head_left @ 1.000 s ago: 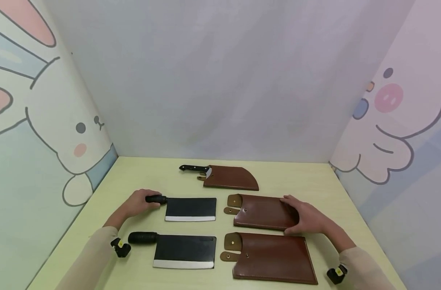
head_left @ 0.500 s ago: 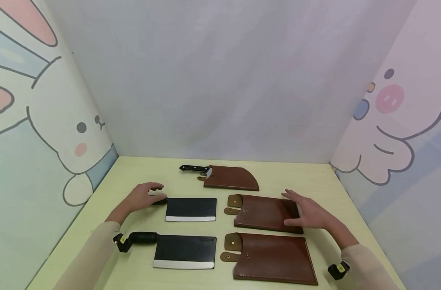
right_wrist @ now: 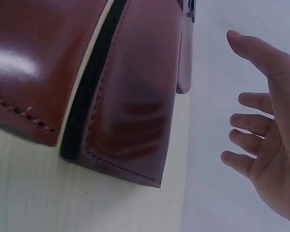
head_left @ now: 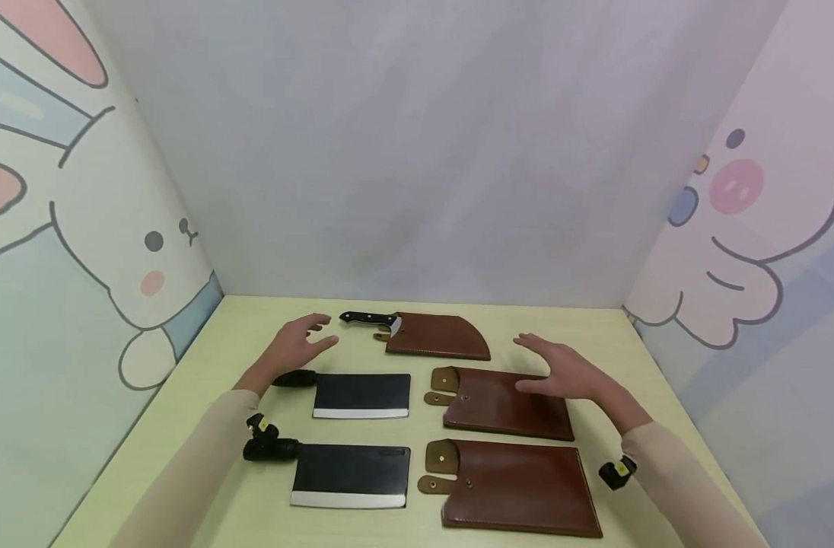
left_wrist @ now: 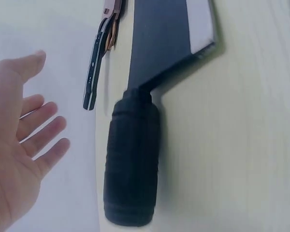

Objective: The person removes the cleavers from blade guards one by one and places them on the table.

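Note:
My left hand (head_left: 296, 346), fingers spread and holding nothing, is above the black handle of the middle cleaver (head_left: 362, 393) and left of the sheathed knife's handle (head_left: 369, 317). In the left wrist view that hand (left_wrist: 24, 130) is apart from a black cleaver handle (left_wrist: 133, 159). My right hand (head_left: 569, 371), also empty with fingers apart, hovers over the far right part of the middle brown sheath (head_left: 502, 407). The right wrist view shows the hand (right_wrist: 275, 125) to the right of two sheaths, the nearer one to it (right_wrist: 135, 92) reflecting fingers.
A second cleaver (head_left: 351, 472) and a larger brown sheath (head_left: 520, 487) lie at the front of the pale table (head_left: 253, 525). The third knife's rounded sheath (head_left: 437, 335) lies at the back. Walls with cartoon animals enclose the table's left, right and back.
My left hand has let go of the middle cleaver's handle and moved up and right. My right hand has lifted off the middle sheath and moved slightly back and left.

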Tool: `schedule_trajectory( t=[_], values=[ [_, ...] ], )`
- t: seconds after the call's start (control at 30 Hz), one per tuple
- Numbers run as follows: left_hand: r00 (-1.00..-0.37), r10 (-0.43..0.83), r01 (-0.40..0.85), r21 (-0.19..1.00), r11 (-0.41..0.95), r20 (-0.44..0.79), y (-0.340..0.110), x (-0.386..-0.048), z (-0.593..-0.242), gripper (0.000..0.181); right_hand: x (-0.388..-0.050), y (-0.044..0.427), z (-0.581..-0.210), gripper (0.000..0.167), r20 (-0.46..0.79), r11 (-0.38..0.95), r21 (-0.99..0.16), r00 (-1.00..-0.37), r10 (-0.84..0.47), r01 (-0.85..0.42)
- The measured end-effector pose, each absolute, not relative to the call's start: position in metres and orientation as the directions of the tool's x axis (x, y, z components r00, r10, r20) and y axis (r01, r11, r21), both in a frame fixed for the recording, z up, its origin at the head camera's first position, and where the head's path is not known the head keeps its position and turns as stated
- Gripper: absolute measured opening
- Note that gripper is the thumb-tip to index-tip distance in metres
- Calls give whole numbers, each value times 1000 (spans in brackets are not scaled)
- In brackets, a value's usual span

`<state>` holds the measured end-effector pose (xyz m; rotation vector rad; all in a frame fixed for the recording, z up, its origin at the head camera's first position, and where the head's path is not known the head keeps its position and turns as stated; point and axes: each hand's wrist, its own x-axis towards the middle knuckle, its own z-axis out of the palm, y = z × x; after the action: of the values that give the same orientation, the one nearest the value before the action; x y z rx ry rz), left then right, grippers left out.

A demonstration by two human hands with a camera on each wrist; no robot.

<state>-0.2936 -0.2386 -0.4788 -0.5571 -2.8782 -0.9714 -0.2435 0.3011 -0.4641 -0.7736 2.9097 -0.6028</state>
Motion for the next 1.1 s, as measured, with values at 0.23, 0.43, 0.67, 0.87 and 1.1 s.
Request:
schedule_trajectory(
  t=[0.23, 0.43, 0.67, 0.87, 1.1],
  values=[
    [-931, 324, 362, 545, 756, 168, -218, -312, -484, 68, -270, 280, -468, 90, 64, 787, -421, -880, -471, -451],
    [-933, 332, 354, 536, 766, 141, -203, -331, -488, 72, -292, 265, -482, 90, 96, 768, -476, -894, -438, -428],
    [-945, 300, 318, 567, 759, 128, -198, -346, -498, 69, -314, 250, -500, 94, 76, 766, -505, -905, -420, -398],
    [-950, 294, 294, 602, 743, 102, -198, -356, -507, 66, -326, 240, -509, 95, 69, 759, -517, -903, -424, -396],
    [-951, 303, 277, 615, 738, 65, -193, -360, -512, 65, -333, 231, -517, 93, 38, 752, -549, -910, -413, -364]
  ],
)
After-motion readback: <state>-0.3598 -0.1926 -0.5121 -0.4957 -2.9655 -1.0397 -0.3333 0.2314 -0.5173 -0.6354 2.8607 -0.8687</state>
